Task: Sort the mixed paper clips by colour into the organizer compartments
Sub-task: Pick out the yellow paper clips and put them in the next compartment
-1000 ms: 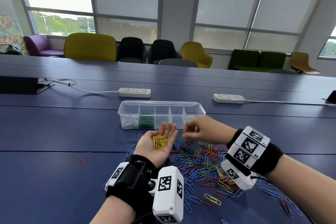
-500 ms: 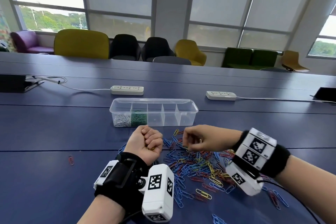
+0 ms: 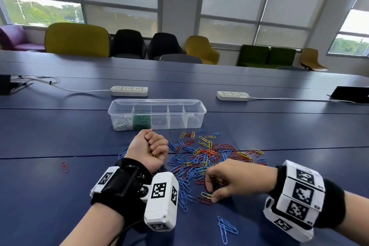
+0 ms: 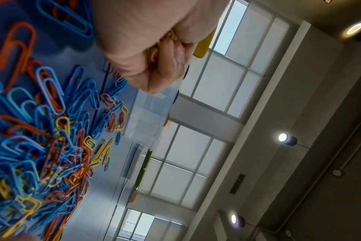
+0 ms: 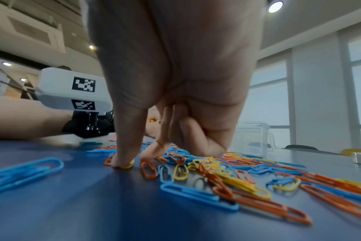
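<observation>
A clear organizer (image 3: 157,100) with several compartments stands across the blue table; white clips (image 3: 122,124) fill its leftmost compartment and green clips (image 3: 141,121) the one beside it. In front lies a mixed pile of blue, red and yellow paper clips (image 3: 209,156). My left hand (image 3: 153,147) is a fist at the pile's left edge, gripping a bunch of yellow clips (image 4: 155,50). My right hand (image 3: 211,191) is down at the pile's near edge, fingers curled. Its thumb presses the end of a yellow clip (image 5: 127,166), and its index fingertip (image 5: 147,155) touches the table just beside it.
Two white power strips (image 3: 129,91) (image 3: 233,96) lie behind the organizer. A stray red clip (image 3: 64,166) sits to the left, and a few blue clips (image 3: 225,225) lie near me. Black devices (image 3: 351,94) sit at the far table sides.
My left palm, open with yellow clips on it, has curled into a fist round them. My right hand moved from the pile's far edge to its near edge and down onto a yellow clip.
</observation>
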Motion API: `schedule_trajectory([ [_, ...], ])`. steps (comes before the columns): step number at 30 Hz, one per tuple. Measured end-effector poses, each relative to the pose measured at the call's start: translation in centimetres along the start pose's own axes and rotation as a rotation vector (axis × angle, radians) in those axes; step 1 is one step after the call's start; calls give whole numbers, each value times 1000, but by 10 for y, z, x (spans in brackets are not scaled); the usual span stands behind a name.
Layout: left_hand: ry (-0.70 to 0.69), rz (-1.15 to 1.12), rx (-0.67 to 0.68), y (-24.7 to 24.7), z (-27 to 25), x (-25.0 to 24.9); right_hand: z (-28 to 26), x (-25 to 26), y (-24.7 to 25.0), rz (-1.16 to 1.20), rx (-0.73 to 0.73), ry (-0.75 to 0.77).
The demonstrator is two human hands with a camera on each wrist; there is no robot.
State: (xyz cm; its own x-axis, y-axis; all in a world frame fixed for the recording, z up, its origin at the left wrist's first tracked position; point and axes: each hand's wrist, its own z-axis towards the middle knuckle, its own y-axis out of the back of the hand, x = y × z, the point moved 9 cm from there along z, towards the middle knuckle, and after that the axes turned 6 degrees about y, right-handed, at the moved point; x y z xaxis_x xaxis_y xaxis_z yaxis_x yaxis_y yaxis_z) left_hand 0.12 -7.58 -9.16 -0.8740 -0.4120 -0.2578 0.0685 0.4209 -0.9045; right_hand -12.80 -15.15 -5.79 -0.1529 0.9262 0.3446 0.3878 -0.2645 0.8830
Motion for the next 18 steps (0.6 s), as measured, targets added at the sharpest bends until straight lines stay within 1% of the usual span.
schedule_trajectory([
  [3, -3, 20, -12, 0, -1, 0, 0, 1, -4, 18, 26, 16],
  [5, 4, 0, -22, 0, -2, 1, -1, 1, -8, 18, 47, 6],
  [7, 15, -42, -36, 1, -3, 3, -3, 3, -6, -30, 37, -3],
  [10, -13, -89, -44, -1, -2, 5, 4, 11, 24, -83, -100, 14],
  [12, -17, -61, -10, -9, -1, 10, 16, 22, 51, -69, -210, 50],
  [13, -4, -40, -1, -12, -2, 13, 23, 30, 61, -87, -242, 74],
  [16, 13, 25, -88, -5, 2, 21, 49, 51, 71, -153, -248, 118],
  [18, 28, 67, -101, -5, 2, 24, 65, 57, 69, -334, -228, 99],
])
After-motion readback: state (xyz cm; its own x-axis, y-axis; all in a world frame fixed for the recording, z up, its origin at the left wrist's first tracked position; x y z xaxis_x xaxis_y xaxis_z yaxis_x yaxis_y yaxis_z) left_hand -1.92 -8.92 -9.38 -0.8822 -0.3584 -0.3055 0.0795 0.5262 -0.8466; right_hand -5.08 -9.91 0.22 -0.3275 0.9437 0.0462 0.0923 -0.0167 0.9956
